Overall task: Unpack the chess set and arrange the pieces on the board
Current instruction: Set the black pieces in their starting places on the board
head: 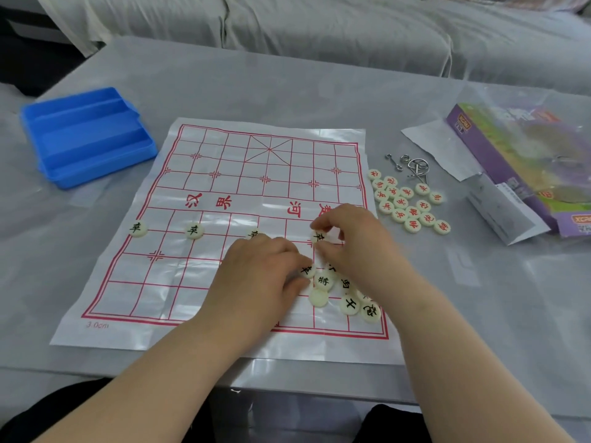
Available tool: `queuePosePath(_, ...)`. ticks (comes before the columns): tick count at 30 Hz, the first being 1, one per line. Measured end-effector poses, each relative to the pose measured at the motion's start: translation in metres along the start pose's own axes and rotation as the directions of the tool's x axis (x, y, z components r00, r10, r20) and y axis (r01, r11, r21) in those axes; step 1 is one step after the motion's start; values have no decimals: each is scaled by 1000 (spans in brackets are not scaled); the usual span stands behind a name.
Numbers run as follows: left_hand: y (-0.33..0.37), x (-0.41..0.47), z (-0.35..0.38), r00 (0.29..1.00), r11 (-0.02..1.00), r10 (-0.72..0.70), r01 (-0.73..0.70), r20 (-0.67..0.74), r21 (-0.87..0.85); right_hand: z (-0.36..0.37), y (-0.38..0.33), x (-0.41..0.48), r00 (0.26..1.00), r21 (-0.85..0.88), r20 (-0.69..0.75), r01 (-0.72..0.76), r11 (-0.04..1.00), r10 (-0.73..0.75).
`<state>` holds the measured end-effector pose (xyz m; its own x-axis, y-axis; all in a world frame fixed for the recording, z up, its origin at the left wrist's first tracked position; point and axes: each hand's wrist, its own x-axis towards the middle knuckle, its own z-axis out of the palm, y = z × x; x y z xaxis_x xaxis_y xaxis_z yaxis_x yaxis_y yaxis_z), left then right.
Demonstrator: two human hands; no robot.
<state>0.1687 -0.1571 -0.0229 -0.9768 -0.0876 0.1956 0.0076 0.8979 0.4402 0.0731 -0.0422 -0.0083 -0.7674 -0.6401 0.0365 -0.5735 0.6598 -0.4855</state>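
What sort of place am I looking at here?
Probably a home living room: a cloth-covered sofa stands behind a table, and a board for a game is spread on it.

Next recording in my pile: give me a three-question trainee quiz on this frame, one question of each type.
1. Multiple choice: the right hand pinches (a) a cream round piece with a black character, (b) a metal ring, (c) nothing.
2. True or false: the cream round pieces with red characters are heaped on the white plastic board sheet with a red grid.
3. Fill in: the blue plastic tray lies to the sheet's ____.
Key: 1 a. 2 false: they lie on the grey table, right of the sheet. 3 left.
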Motion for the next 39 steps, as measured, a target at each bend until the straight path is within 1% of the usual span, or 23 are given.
queuePosePath(2, -1, 0, 0, 1000, 1000, 0, 0, 15, 30, 5, -2, 5, 1000, 27, 15, 0, 1000, -1)
queuePosePath(5, -4, 1, -3, 1000, 1000, -17, 16, -17, -17, 5, 1, 6, 998, 94, 65, 3, 996, -9)
queuePosePath(7, -5, 1, -4, 999, 999, -37, 37, -22, -3, 3, 4, 5, 997, 108, 81, 8, 994, -17)
queuePosePath(10, -7, 1, 0, 999, 997, -51, 50, 12, 55, 4, 5, 5, 999, 55, 10, -34, 998, 34)
queuePosePath(12, -6, 3, 1, 998, 995, -66, 64, 19, 75, 6, 4, 5, 998, 17, -7, -59, 998, 59)
queuePosePath(18, -4, 3, -2, 997, 996, -72, 71, 21, 61, 3, 3, 3, 999, 49, 46, -29, 998, 26)
queuePosePath(22, -9, -2, -14, 997, 997, -65, 66, -46, 27, -9, 0, -6, 999, 54, 15, 27, 998, -28)
queuePosePath(24, -12, -6, -21, 998, 997, -26, 30, -55, 68, -11, -3, -13, 996, 35, 58, 67, 997, -69)
queuePosePath(27, -16, -12, -26, 999, 995, 12, -8, -36, 104, -2, -8, -17, 987, -84, 132, 100, 991, -88)
queuePosePath(29, -18, -15, -28, 1000, 993, 13, -11, -17, 117, 4, -13, -15, 986, -136, 142, 111, 984, -91)
queuePosePath(31, -20, -17, -29, 1000, 993, -1, -1, 17, 117, 5, -16, -13, 982, -151, 153, 131, 980, -108)
queuePosePath(33, -22, -19, -29, 1000, 993, 5, -6, 16, 117, -2, -13, -13, 981, -104, 152, 137, 985, -120)
queuePosePath(35, -22, -20, -28, 1000, 993, 18, -19, 4, 117, -16, -3, -13, 995, 17, 85, 58, 998, -59)
queuePosePath(37, -19, -20, -28, 1000, 993, 24, -23, -6, 116, -31, 16, -12, 997, 120, -29, -68, 990, 72)
queuePosePath(39, -13, -19, -26, 999, 994, 33, -33, 1, 103, -39, 37, -11, 974, 144, -58, -207, 968, 217)
